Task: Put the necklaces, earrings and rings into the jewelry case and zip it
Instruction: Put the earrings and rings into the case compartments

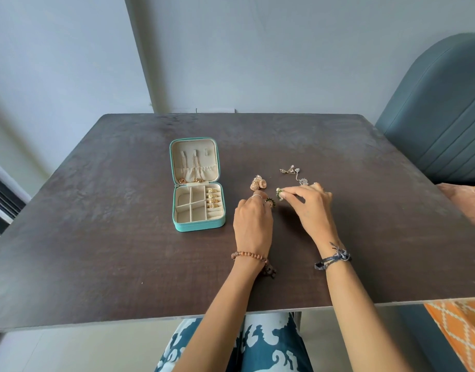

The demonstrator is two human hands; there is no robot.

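Observation:
A teal jewelry case [198, 223] lies open on the dark table [123, 237]. Gold necklaces [192, 170] hang in its lid and several gold rings [213, 198] fill the right-hand slots. My left hand [253, 218] pinches a green earring [270, 202] just right of the case. My right hand [310, 202] pinches a matching green and white earring [279, 193]. A pair of gold dome earrings [259, 183] lies beyond my left hand. Silver earrings [292, 171] lie farther right, partly hidden by my right fingers.
A blue-grey upholstered seat [440, 116] stands at the table's right side. An orange patterned cloth [461, 326] shows at the lower right. The wall runs close behind the table's far edge.

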